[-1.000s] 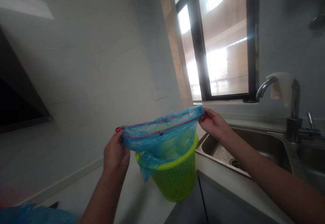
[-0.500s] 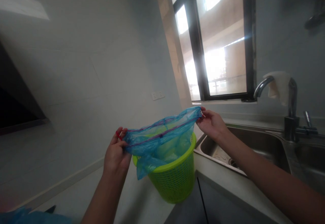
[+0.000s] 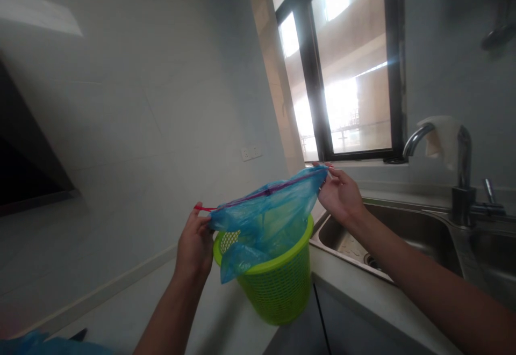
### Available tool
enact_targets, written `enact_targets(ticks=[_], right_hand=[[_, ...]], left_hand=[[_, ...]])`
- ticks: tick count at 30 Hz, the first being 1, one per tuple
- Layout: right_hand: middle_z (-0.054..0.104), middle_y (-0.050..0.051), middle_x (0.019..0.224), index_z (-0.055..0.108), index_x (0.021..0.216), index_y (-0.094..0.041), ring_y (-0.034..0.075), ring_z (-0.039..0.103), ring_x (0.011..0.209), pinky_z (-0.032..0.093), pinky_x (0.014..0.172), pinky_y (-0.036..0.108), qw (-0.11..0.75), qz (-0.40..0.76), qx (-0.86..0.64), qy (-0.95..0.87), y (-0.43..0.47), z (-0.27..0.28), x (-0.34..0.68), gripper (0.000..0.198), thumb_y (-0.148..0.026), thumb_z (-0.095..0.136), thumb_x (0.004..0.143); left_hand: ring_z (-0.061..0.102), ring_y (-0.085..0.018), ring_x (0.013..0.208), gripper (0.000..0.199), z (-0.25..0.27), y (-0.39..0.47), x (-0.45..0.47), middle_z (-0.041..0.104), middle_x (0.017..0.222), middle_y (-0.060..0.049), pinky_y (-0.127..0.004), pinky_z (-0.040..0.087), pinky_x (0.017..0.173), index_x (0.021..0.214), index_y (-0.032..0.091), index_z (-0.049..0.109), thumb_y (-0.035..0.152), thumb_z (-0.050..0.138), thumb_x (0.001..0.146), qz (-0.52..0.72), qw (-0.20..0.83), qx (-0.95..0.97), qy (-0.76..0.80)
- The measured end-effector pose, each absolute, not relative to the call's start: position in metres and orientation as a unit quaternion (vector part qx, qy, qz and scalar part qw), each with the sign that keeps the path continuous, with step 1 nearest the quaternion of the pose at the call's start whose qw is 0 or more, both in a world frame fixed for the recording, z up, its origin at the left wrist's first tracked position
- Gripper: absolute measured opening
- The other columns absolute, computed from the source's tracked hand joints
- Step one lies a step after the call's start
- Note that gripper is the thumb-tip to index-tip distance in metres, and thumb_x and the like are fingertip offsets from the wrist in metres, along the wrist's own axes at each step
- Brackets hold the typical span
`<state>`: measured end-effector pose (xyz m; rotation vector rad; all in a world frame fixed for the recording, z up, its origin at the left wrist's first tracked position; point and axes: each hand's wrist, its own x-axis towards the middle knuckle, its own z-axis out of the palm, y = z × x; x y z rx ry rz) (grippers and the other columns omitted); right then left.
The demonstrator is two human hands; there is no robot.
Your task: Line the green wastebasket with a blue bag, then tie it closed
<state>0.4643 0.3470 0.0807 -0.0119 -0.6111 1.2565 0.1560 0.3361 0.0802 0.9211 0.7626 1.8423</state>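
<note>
"What does the head camera see?"
"Two hands and a thin blue bag (image 3: 264, 215). The bag is stretched between them, over a green basket (image 3: 278, 297)."
"What is the left hand (image 3: 195, 247) doing?"
"Its fingers pinch one corner of the bag, and a red string (image 3: 207, 209) pulls out straight there."
"And the right hand (image 3: 342, 196)?"
"Its fingers pinch the other corner, a bit higher up."
"Where is the rest of the bag?"
"It hangs down into the basket, and one bit flops over the rim."
"Where is the basket?"
"It stands on the pale counter (image 3: 229, 320), near the edge, just beside the metal sink (image 3: 421, 237)."
</note>
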Motion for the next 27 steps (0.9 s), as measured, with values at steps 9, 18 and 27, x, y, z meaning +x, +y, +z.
enact_targets(ticks=[9, 18, 27], right_hand=[[0.072, -0.003, 0.080, 0.049, 0.129, -0.029, 0.011, 0.058, 0.054, 0.048, 0.053, 0.023, 0.765, 0.475, -0.143, -0.410, 0.341, 0.068, 0.443, 0.056, -0.020, 0.069, 0.078], [0.068, 0.001, 0.074, 0.068, 0.079, -0.014, 0.008, 0.063, 0.068, 0.055, 0.062, 0.017, 0.803, 0.524, -0.112, -0.261, 0.366, 0.068, 0.465, 0.005, -0.009, 0.070, 0.079], [0.071, 0.000, 0.074, 0.063, 0.087, -0.019, 0.010, 0.067, 0.065, 0.054, 0.055, 0.017, 0.758, 0.618, -0.076, -0.197, 0.365, 0.070, 0.467, 0.013, -0.006, 0.061, 0.085]], left_hand=[[0.063, -0.010, 0.085, 0.033, 0.087, 0.341, 0.142, 0.067, 0.089, -0.004, -0.017, 0.051, 0.084, 0.090, 0.011, 0.067, -0.003, 0.059, 0.062, 0.793, 0.479, 0.328, 0.185], [0.064, -0.011, 0.065, 0.053, 0.087, 0.331, 0.144, 0.071, 0.087, -0.002, -0.018, 0.053, 0.065, 0.112, 0.022, 0.062, 0.001, 0.062, 0.064, 0.808, 0.383, 0.388, 0.221], [0.051, -0.009, 0.046, 0.053, 0.076, 0.337, 0.154, 0.067, 0.072, 0.000, -0.017, 0.040, 0.045, 0.108, 0.018, 0.057, 0.005, 0.067, 0.057, 0.784, 0.367, 0.400, 0.300]])
